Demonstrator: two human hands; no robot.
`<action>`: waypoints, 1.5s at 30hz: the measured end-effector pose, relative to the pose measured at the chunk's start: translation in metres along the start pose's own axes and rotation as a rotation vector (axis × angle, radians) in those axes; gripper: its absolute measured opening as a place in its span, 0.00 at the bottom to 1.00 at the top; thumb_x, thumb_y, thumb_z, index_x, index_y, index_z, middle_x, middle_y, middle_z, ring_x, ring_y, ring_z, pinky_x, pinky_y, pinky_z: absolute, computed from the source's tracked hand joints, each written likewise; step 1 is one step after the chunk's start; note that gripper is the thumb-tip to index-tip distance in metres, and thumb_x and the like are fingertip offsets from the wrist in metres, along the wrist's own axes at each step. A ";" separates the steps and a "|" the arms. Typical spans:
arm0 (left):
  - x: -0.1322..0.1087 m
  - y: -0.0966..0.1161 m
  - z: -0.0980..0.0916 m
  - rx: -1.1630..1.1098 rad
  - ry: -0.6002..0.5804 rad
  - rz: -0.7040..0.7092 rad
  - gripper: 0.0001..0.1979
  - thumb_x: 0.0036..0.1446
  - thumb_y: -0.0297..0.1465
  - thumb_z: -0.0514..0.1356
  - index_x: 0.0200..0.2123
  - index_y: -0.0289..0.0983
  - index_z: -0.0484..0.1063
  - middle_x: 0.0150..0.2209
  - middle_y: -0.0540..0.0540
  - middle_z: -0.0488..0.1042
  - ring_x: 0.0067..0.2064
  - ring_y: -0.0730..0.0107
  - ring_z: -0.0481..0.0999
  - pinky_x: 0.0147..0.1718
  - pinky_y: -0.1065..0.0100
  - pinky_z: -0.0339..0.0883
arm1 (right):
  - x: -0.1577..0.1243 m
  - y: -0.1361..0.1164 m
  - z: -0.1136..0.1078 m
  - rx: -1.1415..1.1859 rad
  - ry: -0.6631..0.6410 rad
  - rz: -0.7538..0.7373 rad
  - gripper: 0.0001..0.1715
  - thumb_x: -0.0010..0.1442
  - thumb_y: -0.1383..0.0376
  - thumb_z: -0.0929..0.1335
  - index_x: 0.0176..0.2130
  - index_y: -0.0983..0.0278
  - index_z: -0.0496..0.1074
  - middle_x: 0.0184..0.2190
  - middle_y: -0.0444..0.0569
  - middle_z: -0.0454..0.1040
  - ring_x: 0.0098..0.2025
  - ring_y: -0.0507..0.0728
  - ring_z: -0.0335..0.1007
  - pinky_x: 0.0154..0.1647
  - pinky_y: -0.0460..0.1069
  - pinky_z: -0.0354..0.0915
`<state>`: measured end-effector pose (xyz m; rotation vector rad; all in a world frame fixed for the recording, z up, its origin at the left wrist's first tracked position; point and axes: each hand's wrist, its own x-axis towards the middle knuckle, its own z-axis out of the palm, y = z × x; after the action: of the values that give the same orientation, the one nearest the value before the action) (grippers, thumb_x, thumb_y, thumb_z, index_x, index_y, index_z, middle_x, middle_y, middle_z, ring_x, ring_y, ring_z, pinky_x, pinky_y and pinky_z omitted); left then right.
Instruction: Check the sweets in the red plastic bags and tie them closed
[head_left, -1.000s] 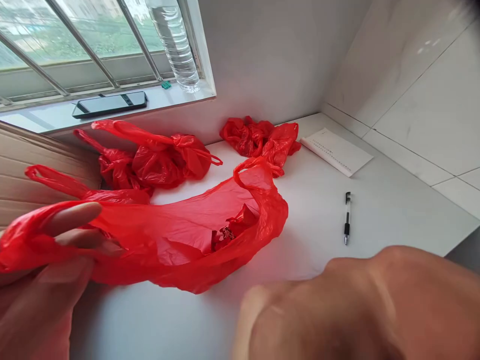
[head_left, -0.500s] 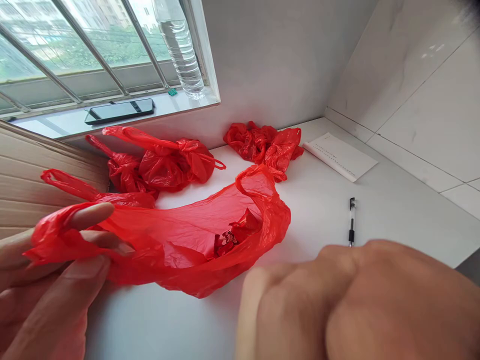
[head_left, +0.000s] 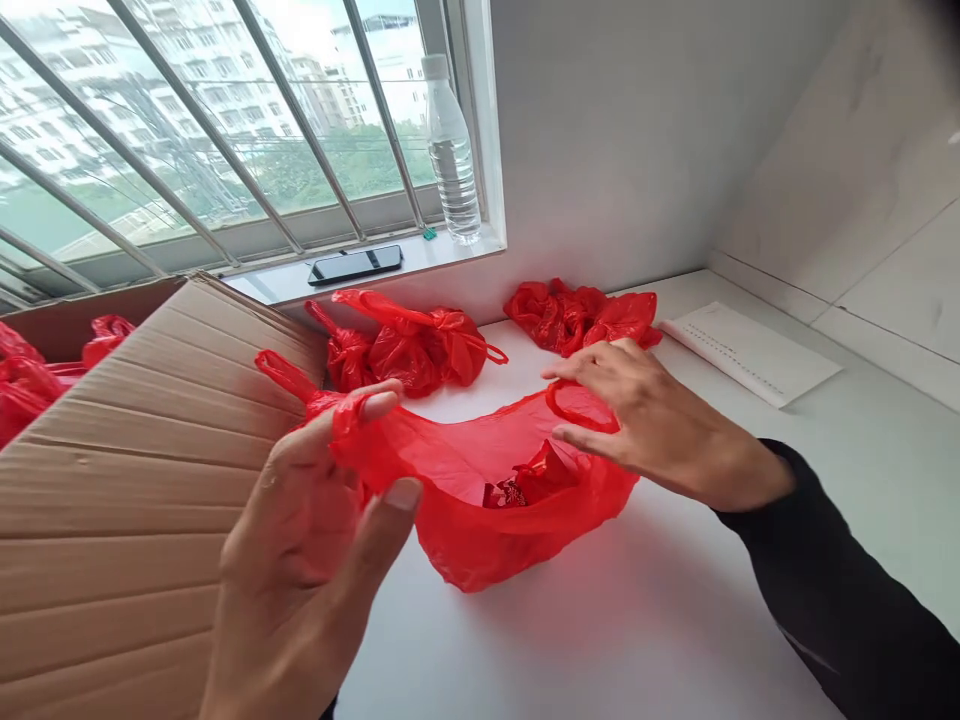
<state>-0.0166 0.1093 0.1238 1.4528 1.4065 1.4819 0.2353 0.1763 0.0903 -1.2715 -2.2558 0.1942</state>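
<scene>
A red plastic bag stands on the white table with its mouth spread toward me. Inside lie small red wrapped items with dark printing, their kind unclear. The bag's left handle is looped over a finger of my left hand, whose thumb stands apart from the fingers. At the right handle, my right hand has thumb and fingers spread around the loop, touching or almost touching the plastic. Behind the bag are knotted red bags, with another red bundle against the wall.
An open cardboard box at the left holds more red bags. On the windowsill are a phone and a water bottle. White paper lies at the back right, and the wall bounds the table behind.
My right hand has moved from the near right up to the bag's right handle, fingers spreading. The view has shifted, bringing the box into sight; the pen is out of sight.
</scene>
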 end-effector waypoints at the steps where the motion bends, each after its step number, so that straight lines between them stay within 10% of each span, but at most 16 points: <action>1: 0.000 0.001 0.000 -0.023 -0.016 -0.010 0.18 0.57 0.33 0.69 0.51 0.47 0.73 0.55 0.49 0.78 0.57 0.58 0.75 0.53 0.65 0.72 | 0.001 0.002 0.003 0.002 -0.016 0.016 0.15 0.64 0.60 0.70 0.50 0.60 0.75 0.48 0.51 0.76 0.51 0.65 0.69 0.55 0.63 0.64; 9: 0.003 0.003 -0.002 -0.174 -0.034 -0.022 0.08 0.65 0.34 0.61 0.48 0.47 0.73 0.32 0.51 0.79 0.32 0.69 0.77 0.34 0.68 0.73 | -0.004 -0.019 -0.025 0.519 0.261 0.238 0.09 0.66 0.54 0.69 0.41 0.56 0.74 0.46 0.46 0.78 0.50 0.62 0.72 0.50 0.58 0.68; 16: -0.004 -0.003 0.004 -0.284 -0.189 -0.106 0.05 0.69 0.36 0.57 0.45 0.46 0.73 0.19 0.57 0.64 0.23 0.75 0.71 0.29 0.70 0.68 | -0.011 -0.038 -0.016 1.192 0.137 0.215 0.11 0.71 0.52 0.63 0.40 0.55 0.66 0.23 0.39 0.63 0.27 0.54 0.66 0.42 0.56 0.73; 22: -0.019 0.006 0.012 -0.216 -0.608 -0.292 0.07 0.69 0.40 0.56 0.44 0.45 0.64 0.23 0.58 0.57 0.23 0.79 0.53 0.21 0.76 0.51 | -0.019 -0.065 -0.004 0.951 -0.107 0.104 0.25 0.63 0.60 0.72 0.57 0.52 0.64 0.28 0.39 0.66 0.29 0.51 0.64 0.34 0.46 0.70; 27: -0.019 0.007 0.009 -0.065 -0.766 -0.292 0.08 0.71 0.42 0.51 0.45 0.46 0.56 0.26 0.57 0.59 0.25 0.76 0.54 0.24 0.75 0.54 | -0.020 -0.072 0.003 0.900 -0.088 0.028 0.05 0.65 0.62 0.70 0.43 0.56 0.72 0.33 0.41 0.74 0.29 0.50 0.68 0.31 0.45 0.68; 31: -0.014 0.005 0.005 -0.042 -0.817 -0.243 0.15 0.69 0.38 0.55 0.53 0.48 0.53 0.37 0.52 0.69 0.28 0.75 0.61 0.27 0.73 0.58 | -0.021 -0.067 -0.003 0.832 0.044 0.100 0.03 0.64 0.62 0.71 0.39 0.55 0.71 0.29 0.40 0.72 0.27 0.50 0.66 0.27 0.44 0.66; 38: -0.008 -0.004 0.011 -0.219 -0.598 -0.279 0.14 0.71 0.39 0.51 0.36 0.39 0.69 0.27 0.51 0.67 0.30 0.73 0.68 0.33 0.71 0.63 | -0.029 -0.066 -0.015 0.793 0.235 0.186 0.10 0.69 0.55 0.65 0.42 0.54 0.75 0.24 0.44 0.68 0.27 0.55 0.67 0.26 0.49 0.69; 41: -0.014 -0.005 0.015 -0.189 -0.514 -0.297 0.11 0.71 0.39 0.51 0.43 0.41 0.70 0.23 0.55 0.63 0.24 0.74 0.65 0.27 0.72 0.61 | -0.034 -0.069 -0.013 0.773 0.233 0.048 0.11 0.70 0.55 0.64 0.44 0.51 0.76 0.33 0.48 0.73 0.37 0.59 0.72 0.34 0.52 0.72; 45: -0.030 0.001 0.020 0.098 -0.705 -0.162 0.16 0.62 0.33 0.61 0.53 0.46 0.70 0.37 0.49 0.74 0.38 0.64 0.73 0.39 0.66 0.68 | -0.037 -0.073 -0.007 0.558 0.210 -0.160 0.11 0.66 0.57 0.68 0.48 0.44 0.77 0.54 0.48 0.70 0.59 0.66 0.64 0.56 0.62 0.69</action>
<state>0.0087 0.0861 0.1131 1.6507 1.1174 0.6901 0.1988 0.1048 0.1093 -0.7742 -1.9206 0.5577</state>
